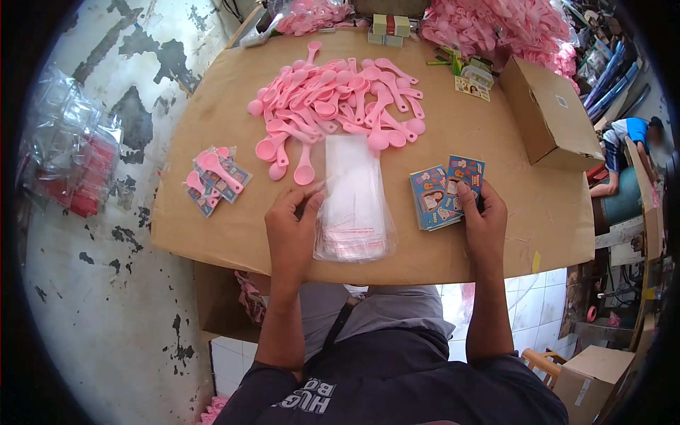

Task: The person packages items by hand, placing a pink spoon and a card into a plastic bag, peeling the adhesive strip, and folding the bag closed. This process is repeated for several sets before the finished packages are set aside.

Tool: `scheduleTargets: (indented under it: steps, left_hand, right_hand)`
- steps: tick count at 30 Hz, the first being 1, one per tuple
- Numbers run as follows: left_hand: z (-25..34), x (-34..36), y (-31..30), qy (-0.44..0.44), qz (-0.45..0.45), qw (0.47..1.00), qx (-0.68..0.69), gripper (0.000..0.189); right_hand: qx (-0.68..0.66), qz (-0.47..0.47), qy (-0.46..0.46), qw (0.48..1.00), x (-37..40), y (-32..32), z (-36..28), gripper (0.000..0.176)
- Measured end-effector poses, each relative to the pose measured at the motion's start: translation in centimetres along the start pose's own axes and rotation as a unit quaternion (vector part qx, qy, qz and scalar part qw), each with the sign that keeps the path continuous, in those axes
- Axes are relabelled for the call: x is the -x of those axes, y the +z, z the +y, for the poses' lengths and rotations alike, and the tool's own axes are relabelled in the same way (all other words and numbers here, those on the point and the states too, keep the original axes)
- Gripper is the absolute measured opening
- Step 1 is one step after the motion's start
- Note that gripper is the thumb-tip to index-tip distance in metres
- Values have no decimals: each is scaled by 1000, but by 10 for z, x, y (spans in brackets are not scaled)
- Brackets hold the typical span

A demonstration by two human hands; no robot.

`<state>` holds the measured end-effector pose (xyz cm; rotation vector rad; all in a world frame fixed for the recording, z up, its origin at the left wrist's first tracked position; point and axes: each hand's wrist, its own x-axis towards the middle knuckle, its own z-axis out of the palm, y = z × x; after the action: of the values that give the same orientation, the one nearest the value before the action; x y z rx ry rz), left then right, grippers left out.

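My left hand (292, 221) is at the left edge of a stack of clear plastic bags (354, 191), thumb and fingers closed together on the edge of a bag. My right hand (486, 221) pinches a printed card (467, 170) between thumb and fingers, at the right side of a stack of blue printed cards (431, 202). Beyond the bags lies a large heap of pink plastic spoons (333, 95). To the left, several bagged pink spoons with cards (216, 177) lie in a small pile.
A cardboard box (549, 113) stands at the table's right, with a big bag of pink pieces (496, 28) behind it. Small yellow boxes (388, 28) sit at the far edge. Another person (627, 145) is at far right. Plastic packs (74, 145) hang on the left wall.
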<state>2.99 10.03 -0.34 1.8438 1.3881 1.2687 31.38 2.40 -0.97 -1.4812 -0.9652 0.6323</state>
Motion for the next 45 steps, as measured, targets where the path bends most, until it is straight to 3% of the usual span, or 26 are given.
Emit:
scheduleTargets:
  steps: [2, 9, 12, 15, 17, 18, 20, 21, 24, 26, 27, 30, 31, 33, 37, 39, 43, 45]
  left_hand:
    - [7, 2, -1, -114, 10, 992, 61, 17]
    - [-6, 4, -5, -151, -9, 977, 151, 20]
    - [-3, 6, -3, -157, -28, 976, 150, 21]
    - [-5, 9, 2, -108, -15, 981, 161, 22]
    - [-9, 10, 1, -116, -35, 981, 151, 22]
    - [-8, 10, 0, -117, -35, 981, 151, 22]
    - [-6, 9, -2, -129, -59, 975, 170, 24]
    - [-5, 9, -4, -130, -56, 975, 170, 24]
    - [-10, 8, -11, -116, -49, 981, 147, 25]
    - [-18, 6, -12, -105, 39, 970, 217, 18]
    - [-20, 5, -14, -110, 41, 969, 219, 18]
    - [-19, 3, -21, -135, 54, 883, 447, 20]
    - [-15, 3, -23, -134, 56, 881, 449, 20]
    - [-2, 5, -25, -199, 42, 818, 539, 24]
    - [-8, 11, -26, -210, 21, 793, 572, 28]
    - [-8, 13, -25, -191, 32, 796, 574, 26]
    - [1, 14, -18, -181, 20, 788, 588, 26]
    - [9, 17, -14, -180, -6, 761, 623, 30]
  right_hand:
    - [-7, 0, -12, 1000, 0, -1, 2, 27]
    - [-61, 21, 22, 998, 4, -5, -13, 27]
    - [-65, 46, -32, 996, 16, 1, -31, 26]
    - [-89, 1, -48, 995, 35, 13, -49, 25]
    - [-128, -128, 23, 983, 43, 27, -56, 27]
    - [-128, -128, 23, 983, 44, 35, -58, 27]
    - [-15, -245, -40, 969, 44, 51, -59, 24]
    - [-15, -247, -42, 968, 43, 57, -60, 24]
    - [236, -225, -150, 933, 43, 73, -63, 19]
    - [229, -228, -139, 936, 45, 76, -63, 20]
    - [221, -225, -129, 940, 45, 76, -62, 20]
    - [227, -227, -130, 938, 48, 75, -60, 18]
    - [229, -228, -132, 937, 49, 75, -62, 18]
    - [137, -194, -93, 967, 53, 75, -67, 15]
    - [48, -158, -102, 981, 58, 76, -65, 15]
    - [115, -205, -62, 970, 58, 72, -66, 18]
    - [81, -252, -6, 964, 57, 76, -72, 20]
    - [-40, -246, 41, 968, 56, 81, -71, 21]
